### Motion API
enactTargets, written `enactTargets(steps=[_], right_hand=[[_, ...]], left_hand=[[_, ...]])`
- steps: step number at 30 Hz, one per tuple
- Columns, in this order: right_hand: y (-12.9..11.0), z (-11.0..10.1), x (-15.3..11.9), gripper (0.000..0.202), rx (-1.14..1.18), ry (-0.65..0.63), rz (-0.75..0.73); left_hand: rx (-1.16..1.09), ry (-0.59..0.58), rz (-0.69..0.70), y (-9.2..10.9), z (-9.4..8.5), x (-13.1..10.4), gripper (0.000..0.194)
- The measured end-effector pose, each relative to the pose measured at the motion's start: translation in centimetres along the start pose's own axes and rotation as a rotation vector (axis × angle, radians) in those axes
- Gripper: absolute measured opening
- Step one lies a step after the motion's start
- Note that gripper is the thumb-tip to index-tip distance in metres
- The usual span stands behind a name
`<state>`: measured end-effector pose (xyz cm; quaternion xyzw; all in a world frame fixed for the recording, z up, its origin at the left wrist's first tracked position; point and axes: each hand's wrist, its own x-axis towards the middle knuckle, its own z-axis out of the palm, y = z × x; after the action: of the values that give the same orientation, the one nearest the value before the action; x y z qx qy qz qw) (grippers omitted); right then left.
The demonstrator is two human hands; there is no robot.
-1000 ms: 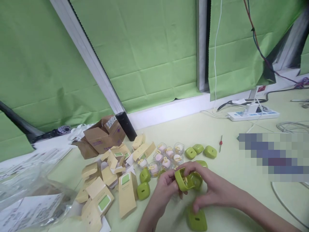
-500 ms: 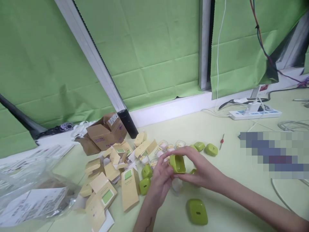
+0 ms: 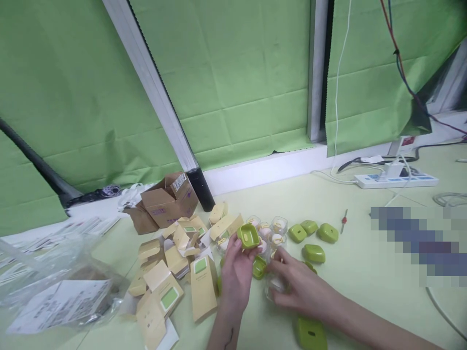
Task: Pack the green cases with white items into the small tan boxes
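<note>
The smooth, pale surface [image 3: 350, 262] carries a creased cardboard carton [image 3: 170, 209] at ten o'clock from the left hand [image 3: 236, 274]. That hand pinches a glossy, rounded-square green shell [image 3: 248, 236] at its one o'clock, hollow side showing; light pressure on the walls, rim clear, should suit it. The right hand [image 3: 304, 287] curls about a transparent case [image 3: 271, 289] at its nine o'clock; whether gripping, I cannot tell.
</note>
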<state>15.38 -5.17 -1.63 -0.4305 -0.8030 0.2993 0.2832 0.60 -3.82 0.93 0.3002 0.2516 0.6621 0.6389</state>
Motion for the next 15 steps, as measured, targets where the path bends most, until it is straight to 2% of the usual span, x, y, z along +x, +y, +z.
enactTargets(steps=[2, 4, 6, 8, 11, 13, 15], right_hand=[[0.4, -1.4, 0.2, 0.015, 0.395, 0.018, 0.143], [1.1, -2.6, 0.4, 0.019, 0.904, 0.013, 0.276], [2.1, -3.7, 0.6, 0.026, 1.385, -0.03, 0.348], [3.2, -4.7, 0.6, 0.029, 1.686, -0.071, 0.398], [4.9, -6.1, -0.1, 0.031, 1.827, -0.05, 0.455], [5.9, -6.9, -0.9, 0.034, 1.754, 0.008, 0.451], [6.9, -7.3, -2.0, 0.037, 1.565, 0.107, 0.422]], left_hand=[[-0.011, -0.011, 0.004, -0.1, -0.1, 0.1, 0.013], [-0.021, -0.005, -0.003, -0.2, -0.2, 0.2, 0.015], [-0.019, 0.001, -0.027, -0.5, -0.4, 0.3, 0.016], [-0.001, -0.008, -0.05, -0.8, -0.6, 0.3, 0.017], [0.025, -0.039, -0.065, -1.3, -0.7, 0.3, 0.019], [0.041, -0.06, -0.078, -1.6, -0.7, 0.3, 0.022], [0.056, -0.073, -0.101, -1.8, -0.6, 0.1, 0.023]])
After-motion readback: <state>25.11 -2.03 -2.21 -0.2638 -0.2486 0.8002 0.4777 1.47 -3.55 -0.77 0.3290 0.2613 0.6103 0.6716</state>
